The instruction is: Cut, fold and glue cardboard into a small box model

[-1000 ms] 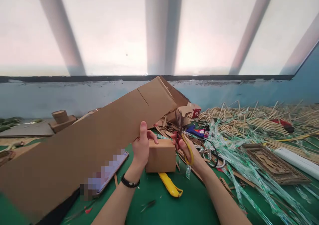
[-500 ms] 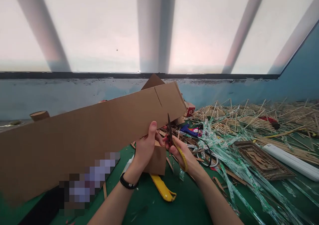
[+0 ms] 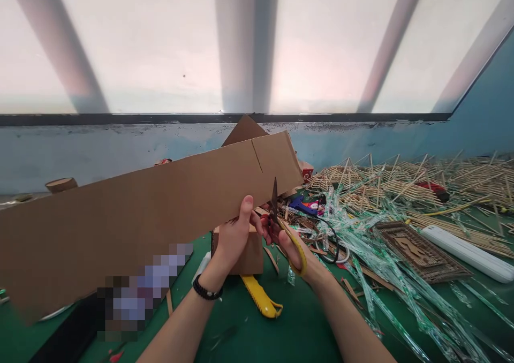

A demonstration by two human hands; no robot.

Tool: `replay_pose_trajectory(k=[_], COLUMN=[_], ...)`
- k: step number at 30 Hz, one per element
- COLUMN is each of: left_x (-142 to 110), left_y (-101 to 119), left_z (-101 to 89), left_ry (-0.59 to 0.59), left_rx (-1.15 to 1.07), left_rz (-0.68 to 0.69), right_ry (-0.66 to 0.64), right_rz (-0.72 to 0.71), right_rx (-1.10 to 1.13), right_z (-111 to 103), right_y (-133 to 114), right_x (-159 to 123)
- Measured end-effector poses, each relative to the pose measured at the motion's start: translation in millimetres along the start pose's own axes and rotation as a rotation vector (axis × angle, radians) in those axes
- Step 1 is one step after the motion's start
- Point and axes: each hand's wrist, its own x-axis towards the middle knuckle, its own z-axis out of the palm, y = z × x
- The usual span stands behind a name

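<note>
- Left hand (image 3: 236,232) clamped on lower edge of long cardboard strip (image 3: 160,208), thumb on near face, fingers mostly hidden
- Strip held up in front of person, slanting from near left up to centre, short slit in it toward right end
- Right hand (image 3: 295,248) closed round yellow handles of scissors (image 3: 299,256), blades pointing up by strip's lower edge; blade gap unclear, contact with strip can't tell
- Hands close together, fingertips near each other
- Small cardboard box (image 3: 251,253) just below left hand, partly covered by it
- Yellow cutter (image 3: 261,299) on green table (image 3: 313,325), near side of box, far end hidden at box base
- Pixelated phone (image 3: 152,282) near left, below strip; black item (image 3: 68,325) beside it, kind unclear
- Strip blocks view of much of the far left table; round cardboard piece (image 3: 61,185) shows above its edge, far left
- Darker cardboard piece (image 3: 244,130) sticks up behind strip, far centre, partly hidden
- Right of scissors: blue glue gun (image 3: 303,206), black cable (image 3: 335,240), cardboard scraps (image 3: 271,261)
- Clear plastic strips (image 3: 373,261) tangled across right side
- Carved panel (image 3: 420,250) and white bar (image 3: 468,253) right, beyond plastic
- Wooden sticks (image 3: 401,183) heaped far right
</note>
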Motion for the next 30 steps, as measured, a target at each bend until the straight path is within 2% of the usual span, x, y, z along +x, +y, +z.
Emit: replay_pose_trajectory(k=[6, 13, 22, 27, 30], left_x=[3.1, 6.5, 7.3, 8.0, 8.2], left_y=[-0.1, -5.8, -10.1, -10.6, -11.8], left_z=[-0.9, -4.4, -3.7, -4.3, -4.1], left_ry=[-0.003, 0.017, 0.041, 0.019, 0.055], left_rx=[0.05, 0.106, 0.099, 0.096, 0.186], left_rz=[-0.024, -0.014, -0.044, -0.035, -0.007], right_ry=[0.027, 0.016, 0.089, 0.093, 0.096], right_rz=[0.039, 0.07, 0.146, 0.135, 0.143], right_rx=[0.029, -0.062, -0.094, -0.09, -0.095], right_z=[5.9, 6.1, 4.8, 3.4, 3.2], right_y=[-9.1, -25.7, -20.5, -16.5, -16.1], right_x=[5.3, 5.7, 4.1, 2.6, 1.9])
